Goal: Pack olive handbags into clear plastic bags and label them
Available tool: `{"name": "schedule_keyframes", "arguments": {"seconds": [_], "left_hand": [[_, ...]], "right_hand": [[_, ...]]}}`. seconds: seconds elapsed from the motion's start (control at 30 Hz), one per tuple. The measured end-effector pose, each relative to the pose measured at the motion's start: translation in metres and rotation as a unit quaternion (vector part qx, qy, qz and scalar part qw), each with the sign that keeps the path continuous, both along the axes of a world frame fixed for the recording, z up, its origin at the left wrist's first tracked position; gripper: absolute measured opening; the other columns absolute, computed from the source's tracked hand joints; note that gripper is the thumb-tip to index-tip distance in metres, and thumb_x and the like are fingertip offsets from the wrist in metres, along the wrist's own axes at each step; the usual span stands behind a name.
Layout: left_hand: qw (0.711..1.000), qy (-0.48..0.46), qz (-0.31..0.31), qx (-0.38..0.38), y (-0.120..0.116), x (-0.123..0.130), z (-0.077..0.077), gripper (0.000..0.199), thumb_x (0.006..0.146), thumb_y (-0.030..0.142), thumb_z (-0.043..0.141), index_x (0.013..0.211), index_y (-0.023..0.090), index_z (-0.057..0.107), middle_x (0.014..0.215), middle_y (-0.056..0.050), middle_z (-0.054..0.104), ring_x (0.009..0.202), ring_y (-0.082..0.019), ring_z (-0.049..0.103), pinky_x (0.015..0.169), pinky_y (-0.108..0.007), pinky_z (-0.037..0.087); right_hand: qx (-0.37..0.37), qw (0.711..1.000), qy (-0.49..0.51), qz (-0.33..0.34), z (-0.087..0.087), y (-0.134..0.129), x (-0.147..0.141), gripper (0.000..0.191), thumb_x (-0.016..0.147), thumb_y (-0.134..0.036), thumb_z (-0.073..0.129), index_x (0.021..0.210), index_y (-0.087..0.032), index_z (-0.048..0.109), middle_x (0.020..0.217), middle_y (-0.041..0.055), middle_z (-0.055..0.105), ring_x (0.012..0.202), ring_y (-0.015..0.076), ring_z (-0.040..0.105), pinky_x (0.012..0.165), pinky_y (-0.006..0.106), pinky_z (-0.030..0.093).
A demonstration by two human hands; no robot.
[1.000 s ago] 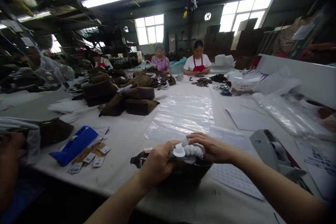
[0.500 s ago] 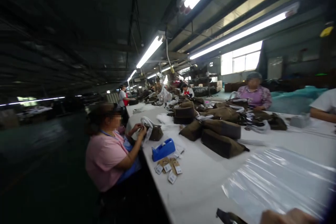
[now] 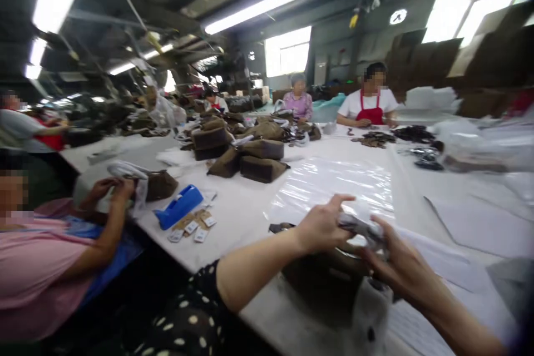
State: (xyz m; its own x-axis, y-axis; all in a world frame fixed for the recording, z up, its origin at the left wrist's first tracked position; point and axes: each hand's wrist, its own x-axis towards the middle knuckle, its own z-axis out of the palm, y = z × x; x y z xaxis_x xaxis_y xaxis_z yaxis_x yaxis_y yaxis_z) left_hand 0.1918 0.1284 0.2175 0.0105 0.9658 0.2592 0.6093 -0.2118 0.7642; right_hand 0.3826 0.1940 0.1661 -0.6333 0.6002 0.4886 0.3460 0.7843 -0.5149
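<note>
A dark brown handbag (image 3: 321, 283) stands on the table in front of me. White tissue-like wrapping (image 3: 371, 311) hangs down its right side. Over its top rises the bag's handle (image 3: 361, 227), covered in a greyish wrap. My left hand (image 3: 323, 226) grips the handle's left side, its index finger sticking out. From the right, my right hand (image 3: 394, 258) closes on the same handle, thumb and fingers on either side of it. Both hands are slightly blurred, and the bag's lower part is dim.
Clear plastic sheets (image 3: 334, 183) lie beyond the bag. To the left are a blue tape dispenser (image 3: 179, 207), several tags (image 3: 192, 227) and a co-worker's hands (image 3: 112, 192) at another bag. Brown bags (image 3: 261, 158) are heaped farther back. White sheets (image 3: 475, 222) lie right.
My view has swung to the right. Both my hands and the handbag now show in front; before, only part of a hand and a dark strap-like piece showed at the bottom edge.
</note>
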Motion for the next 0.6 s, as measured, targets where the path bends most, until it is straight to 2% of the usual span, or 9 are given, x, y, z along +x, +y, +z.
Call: {"name": "schedule_keyframes", "arguments": {"seconds": [0.07,0.1,0.17,0.23,0.27,0.4,0.47,0.53,0.6], "left_hand": [[0.995,0.041,-0.082,-0.032,0.007,-0.014,-0.002,0.094,0.06,0.034,0.073,0.138,0.016,0.025,0.103,-0.008,0.057,0.089,-0.02,0.058,0.08,-0.029,0.045],[0.99,0.064,-0.113,-0.05,0.008,-0.022,-0.004,0.095,0.059,0.037,0.075,0.138,0.016,0.025,0.11,-0.01,0.056,0.096,-0.022,0.056,0.084,-0.03,0.043],[0.978,0.112,-0.15,-0.091,0.006,-0.037,-0.005,0.071,0.067,0.039,0.069,0.128,0.018,0.041,0.105,-0.008,0.059,0.095,-0.022,0.056,0.082,-0.029,0.043],[0.972,0.144,-0.145,-0.111,0.001,-0.046,-0.005,0.034,0.078,0.038,0.056,0.106,0.018,0.055,0.086,-0.004,0.061,0.08,-0.018,0.057,0.071,-0.026,0.042],[0.974,0.149,-0.13,-0.112,-0.001,-0.048,-0.005,0.024,0.082,0.037,0.051,0.096,0.018,0.057,0.079,-0.002,0.059,0.074,-0.017,0.056,0.066,-0.024,0.041],[0.986,0.123,-0.075,-0.079,-0.004,-0.047,-0.006,0.018,0.084,0.036,0.049,0.085,0.018,0.054,0.074,0.0,0.057,0.069,-0.014,0.052,0.062,-0.021,0.037],[0.989,0.11,-0.071,-0.069,-0.002,-0.045,-0.007,0.019,0.084,0.037,0.049,0.083,0.019,0.054,0.072,0.001,0.056,0.068,-0.014,0.051,0.061,-0.021,0.036],[0.991,0.099,-0.071,-0.062,0.0,-0.043,-0.008,0.019,0.084,0.037,0.048,0.083,0.019,0.054,0.07,0.001,0.054,0.068,-0.014,0.051,0.061,-0.021,0.036],[0.991,0.087,-0.082,-0.066,0.003,-0.043,-0.009,0.019,0.084,0.036,0.047,0.084,0.019,0.055,0.071,0.001,0.054,0.068,-0.014,0.051,0.062,-0.021,0.036]], "right_hand": [[-0.023,0.999,-0.036,0.008,0.009,0.002,0.002,0.03,0.085,-0.031,0.044,0.112,-0.021,0.05,0.075,0.003,0.064,0.064,0.0191,0.062,0.057,0.029,0.048],[-0.03,0.999,-0.041,0.013,0.011,0.004,-0.002,0.028,0.085,-0.028,0.043,0.111,-0.021,0.049,0.075,0.0027,0.064,0.064,0.0184,0.061,0.059,0.028,0.048],[-0.029,0.999,-0.033,0.012,0.008,0.007,-0.012,0.027,0.085,-0.029,0.045,0.111,-0.022,0.048,0.079,0.0031,0.063,0.068,0.0185,0.06,0.062,0.029,0.047],[-0.03,0.999,-0.026,-0.001,-0.005,0.007,-0.016,0.024,0.086,-0.033,0.046,0.107,-0.021,0.047,0.081,0.0045,0.061,0.07,0.0199,0.059,0.063,0.03,0.047],[-0.033,0.999,-0.024,-0.011,-0.014,0.006,-0.015,0.022,0.086,-0.034,0.044,0.104,-0.021,0.047,0.081,0.0054,0.061,0.071,0.0209,0.059,0.064,0.032,0.047],[-0.064,0.997,-0.033,-0.03,-0.042,0.002,0.0,0.024,0.089,-0.038,0.038,0.105,-0.021,0.044,0.085,0.008,0.06,0.079,0.0242,0.06,0.071,0.039,0.049],[-0.064,0.997,-0.038,-0.018,-0.035,0.0,0.007,0.04,0.086,-0.043,0.046,0.119,-0.021,0.041,0.107,0.0117,0.058,0.1,0.0272,0.056,0.085,0.044,0.047],[-0.043,0.999,-0.009,-0.016,-0.014,0.001,0.006,0.065,0.08,-0.048,0.056,0.133,-0.021,0.03,0.13,0.0145,0.046,0.121,0.0302,0.043,0.098,0.048,0.038],[-0.02,0.999,0.019,-0.02,0.011,0.004,-0.003,0.079,0.075,-0.05,0.062,0.138,-0.019,0.024,0.134,0.016,0.041,0.125,0.0321,0.038,0.101,0.049,0.034]]}}
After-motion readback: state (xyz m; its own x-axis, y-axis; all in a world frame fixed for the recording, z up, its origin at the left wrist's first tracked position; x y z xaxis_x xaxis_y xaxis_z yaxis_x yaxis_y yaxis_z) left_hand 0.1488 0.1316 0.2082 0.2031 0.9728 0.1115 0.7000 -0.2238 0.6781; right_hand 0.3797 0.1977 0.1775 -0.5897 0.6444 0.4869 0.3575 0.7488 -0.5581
